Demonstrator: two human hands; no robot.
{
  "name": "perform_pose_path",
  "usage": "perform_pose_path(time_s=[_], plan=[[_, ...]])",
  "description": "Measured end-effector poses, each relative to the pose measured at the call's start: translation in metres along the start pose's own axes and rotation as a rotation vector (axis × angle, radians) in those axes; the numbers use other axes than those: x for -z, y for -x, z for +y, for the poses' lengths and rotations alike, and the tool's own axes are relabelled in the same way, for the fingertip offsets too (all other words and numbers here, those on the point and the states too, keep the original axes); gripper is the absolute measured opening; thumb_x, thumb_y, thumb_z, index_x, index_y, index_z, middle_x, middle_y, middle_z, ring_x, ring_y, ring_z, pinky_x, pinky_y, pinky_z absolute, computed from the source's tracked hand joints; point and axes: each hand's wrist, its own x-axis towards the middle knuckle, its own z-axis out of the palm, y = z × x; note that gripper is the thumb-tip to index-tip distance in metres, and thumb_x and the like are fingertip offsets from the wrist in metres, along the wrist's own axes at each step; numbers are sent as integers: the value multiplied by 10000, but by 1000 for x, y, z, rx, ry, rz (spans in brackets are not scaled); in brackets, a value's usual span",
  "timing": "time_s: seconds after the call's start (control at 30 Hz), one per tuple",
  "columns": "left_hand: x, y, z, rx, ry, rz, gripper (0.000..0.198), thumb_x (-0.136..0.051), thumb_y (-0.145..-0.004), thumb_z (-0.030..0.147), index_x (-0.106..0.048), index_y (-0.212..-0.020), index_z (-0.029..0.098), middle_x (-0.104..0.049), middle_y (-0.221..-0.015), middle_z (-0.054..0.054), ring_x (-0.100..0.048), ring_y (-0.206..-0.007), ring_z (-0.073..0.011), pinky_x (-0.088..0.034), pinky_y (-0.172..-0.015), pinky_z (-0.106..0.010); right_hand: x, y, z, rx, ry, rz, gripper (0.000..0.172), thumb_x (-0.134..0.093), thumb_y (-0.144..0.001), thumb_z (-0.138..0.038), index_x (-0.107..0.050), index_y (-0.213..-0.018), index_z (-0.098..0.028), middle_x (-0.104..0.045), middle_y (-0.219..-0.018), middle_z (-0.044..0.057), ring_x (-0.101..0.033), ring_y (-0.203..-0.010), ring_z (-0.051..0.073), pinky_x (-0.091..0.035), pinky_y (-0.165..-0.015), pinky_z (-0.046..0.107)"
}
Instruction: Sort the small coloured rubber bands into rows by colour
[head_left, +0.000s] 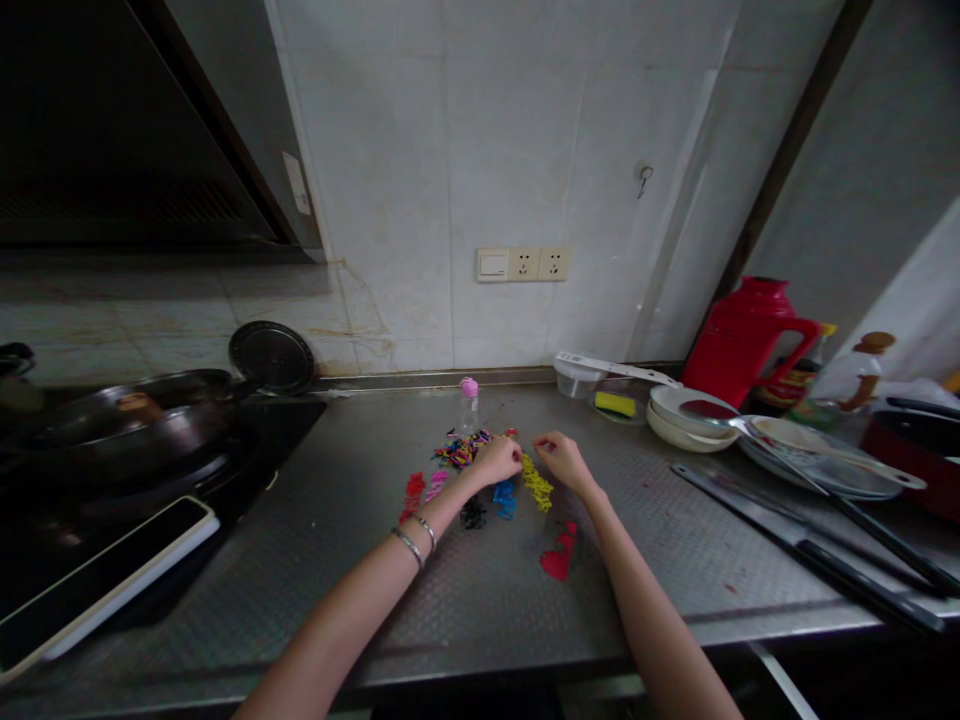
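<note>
My left hand (498, 460) is over the sorted piles, its fingers pinched together beside the yellow pile; what they hold, if anything, is too small to make out. Just right of that pile, my right hand (564, 462) has its thumb and fingers drawn together, and I cannot make out anything in them. A heap of small mixed-colour bands (454, 453) lies partly behind my left hand. Around it are separate piles of yellow bands (538, 487), blue bands (504, 499), black bands (473, 513), pink bands (436, 484) and red bands (413, 493).
A clear bottle with a pink cap (469, 408) stands behind the heap. A red cut-out piece (557, 556) lies near my right forearm. Bowls (686, 432), a yellow sponge (615, 404) and a red thermos (739, 345) are right; a wok (142, 430) and phone (112, 575) are left.
</note>
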Motion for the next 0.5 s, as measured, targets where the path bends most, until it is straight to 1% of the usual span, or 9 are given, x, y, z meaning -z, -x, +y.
perform_pose_path(time_s=[0.13, 0.2, 0.27, 0.37, 0.43, 0.5], plan=[[-8, 0, 2, -29, 56, -44, 220, -522, -632, 177, -693, -771, 166, -673, -704, -61, -565, -601, -143, -396, -554, -219, 1, 0, 0, 8, 6, -11, 232, -445, -682, -215, -648, -777, -153, -635, -776, 49, -532, -674, 136, -394, -654, 225], [-5, 2, -1, -49, 100, -38, 226, -527, -635, 182, -692, -786, 153, -669, -697, -56, -558, -594, -137, -395, -557, -217, 1, 0, 0, 4, 10, -17, 232, -443, -681, -211, -649, -772, -156, -636, -772, 47, -534, -676, 135, -395, -654, 224], [2, 5, -7, -48, 154, 1, 231, -528, -649, 198, -689, -802, 134, -666, -700, -55, -555, -603, -135, -398, -571, -217, 1, 0, 0, 2, 15, -17, 233, -444, -683, -216, -650, -773, -156, -635, -771, 47, -534, -674, 134, -397, -656, 223], [20, 14, -25, 3, 276, 113, 246, -492, -707, 238, -683, -804, 118, -670, -743, -58, -563, -651, -134, -405, -603, -215, 0, 1, 0, -1, 23, -26, 234, -445, -686, -218, -649, -783, -158, -632, -782, 46, -536, -680, 132, -399, -667, 222], [33, 24, -44, 78, 341, 168, 270, -470, -736, 273, -680, -784, 110, -671, -749, -61, -570, -661, -136, -413, -611, -217, -1, 1, 1, -8, 35, -38, 232, -447, -686, -217, -649, -785, -162, -631, -790, 46, -539, -689, 133, -399, -671, 221], [44, 35, -68, 175, 377, 238, 272, -489, -726, 290, -674, -770, 96, -672, -742, -70, -580, -677, -149, -423, -619, -226, -1, 2, 0, -6, 44, -49, 229, -448, -688, -219, -648, -785, -167, -629, -795, 46, -543, -707, 136, -398, -674, 218]])
